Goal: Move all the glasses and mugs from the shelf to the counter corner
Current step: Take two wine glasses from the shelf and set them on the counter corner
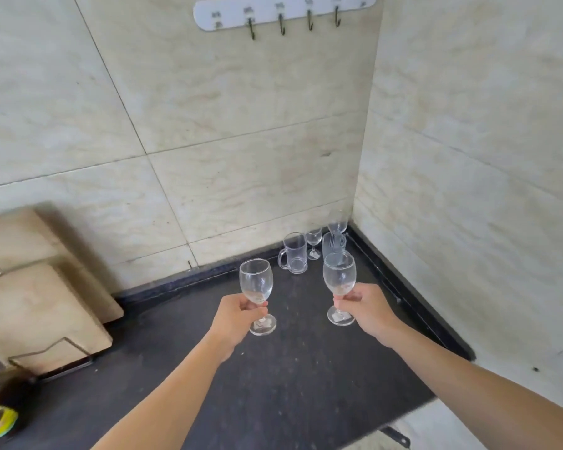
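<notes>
Two stems, two pinches: the fingers [258,307] of your left hand [238,315] are curled round the stem of the left glass [255,280] just under its bowl, and the fingers [342,300] of your right hand [366,306] pinch the right glass [339,274] at the same spot. That hold makes sense: the bowls are clear of each other, the feet point down, and both glasses are close to upright, so each can go straight down onto its foot. Whether the feet touch the dark tabletop [273,384] I cannot tell; they look to hang just above it, side by side and apart. Beyond them, tucked into the corner where the two tiled walls meet, stand a handled mug [294,253], a small stemmed glass [313,240], a striped tumbler [333,243] and a back glass [337,224], all close together. Your right glass overlaps the tumbler in this view, so judge that gap before you lower it; the bare patch in front of the mug looks the safer landing for the left one. The shelf is out of view, so I cannot say how many remain. Cutting boards [39,306] lean against the left wall, and a hook rail [283,9] hangs above.
</notes>
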{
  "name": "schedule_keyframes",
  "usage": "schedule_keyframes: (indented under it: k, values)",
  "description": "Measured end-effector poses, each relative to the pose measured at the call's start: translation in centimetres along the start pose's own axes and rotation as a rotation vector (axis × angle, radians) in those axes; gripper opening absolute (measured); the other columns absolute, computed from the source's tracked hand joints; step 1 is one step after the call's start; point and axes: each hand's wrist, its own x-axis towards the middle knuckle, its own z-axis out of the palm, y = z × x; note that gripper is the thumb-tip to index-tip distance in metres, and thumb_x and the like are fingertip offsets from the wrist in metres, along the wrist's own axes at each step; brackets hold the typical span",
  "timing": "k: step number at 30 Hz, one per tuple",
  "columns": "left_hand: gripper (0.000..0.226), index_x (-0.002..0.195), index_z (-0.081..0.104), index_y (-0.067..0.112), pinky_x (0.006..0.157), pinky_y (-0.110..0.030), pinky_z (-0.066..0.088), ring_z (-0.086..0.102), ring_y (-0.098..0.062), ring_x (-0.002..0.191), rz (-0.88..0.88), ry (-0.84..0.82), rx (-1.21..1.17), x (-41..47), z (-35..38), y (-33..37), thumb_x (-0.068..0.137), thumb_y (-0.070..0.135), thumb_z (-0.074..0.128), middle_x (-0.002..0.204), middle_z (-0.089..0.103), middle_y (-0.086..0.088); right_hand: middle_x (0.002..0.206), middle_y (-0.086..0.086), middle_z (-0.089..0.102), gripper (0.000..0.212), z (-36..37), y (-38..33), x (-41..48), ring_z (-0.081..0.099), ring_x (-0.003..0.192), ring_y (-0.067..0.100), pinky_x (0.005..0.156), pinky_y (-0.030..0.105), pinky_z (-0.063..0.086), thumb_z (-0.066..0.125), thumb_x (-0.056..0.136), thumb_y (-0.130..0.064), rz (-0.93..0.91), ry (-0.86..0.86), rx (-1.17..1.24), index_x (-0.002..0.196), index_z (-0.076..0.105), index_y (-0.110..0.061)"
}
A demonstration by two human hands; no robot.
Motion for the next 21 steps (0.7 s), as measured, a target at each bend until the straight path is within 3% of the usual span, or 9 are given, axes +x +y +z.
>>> schedule_keyframes:
  k: [5,10,13,16,18,21]
  values:
    - [0.007,0.081,0.072,0.013,0.055,-0.024,0.039,0.060,-0.014,0.070,-0.074,0.013,0.019,7.3,1.0,-1.4,0.079,0.006,0.072,0.090,0.072,-0.011,0.071,0.005,0.068,0.002,1.2,2.4,7.2,0.058,0.068,0.011,0.070,0.028,0.042,0.071,0.074,-0.003,0.068,-0.026,-0.014,0.075,0.071,-0.003]
    - [0.010,0.083,0.071,-0.003,0.067,-0.028,0.042,0.057,-0.019,0.071,-0.120,0.043,0.010,15.5,2.1,-3.9,0.074,0.001,0.072,0.078,0.068,-0.011,0.071,0.007,0.066,0.009,3.0,5.9,13.9,0.057,0.066,0.011,0.067,0.026,0.043,0.074,0.072,-0.003,0.138,0.033,0.005,0.076,0.069,0.003]
    - [0.004,0.070,0.072,0.006,0.062,-0.024,0.041,0.055,-0.015,0.064,-0.153,0.098,0.027,20.6,3.1,-6.0,0.072,0.003,0.072,0.067,0.067,0.000,0.068,0.006,0.065,0.009,4.4,8.3,18.1,0.058,0.064,0.010,0.066,0.025,0.045,0.074,0.068,0.001,0.162,0.077,0.019,0.074,0.069,0.004]
    - [0.023,0.060,0.069,0.024,0.062,-0.025,0.044,0.058,-0.012,0.064,-0.157,0.171,0.036,24.9,4.2,-8.0,0.073,0.005,0.074,0.065,0.069,0.006,0.064,0.003,0.067,0.008,6.0,10.6,21.7,0.061,0.064,0.010,0.066,0.027,0.047,0.074,0.064,0.001,0.194,0.132,0.032,0.070,0.069,-0.001]
    - [0.026,0.060,0.067,0.026,0.062,-0.025,0.044,0.059,-0.012,0.064,-0.161,0.183,0.042,27.2,4.8,-9.1,0.073,0.006,0.075,0.066,0.068,0.007,0.060,-0.005,0.068,0.010,7.0,11.9,23.5,0.062,0.062,0.007,0.066,0.027,0.048,0.074,0.064,-0.001,0.216,0.168,0.040,0.067,0.071,-0.010]
    - [0.020,0.062,0.068,0.022,0.057,-0.023,0.044,0.058,-0.014,0.062,-0.166,0.185,0.041,29.7,5.8,-10.1,0.073,0.008,0.076,0.066,0.070,0.000,0.055,-0.017,0.068,0.030,8.1,13.0,25.3,0.060,0.056,-0.007,0.060,0.020,0.044,0.077,0.063,-0.001,0.206,0.220,0.016,0.054,0.070,-0.029]
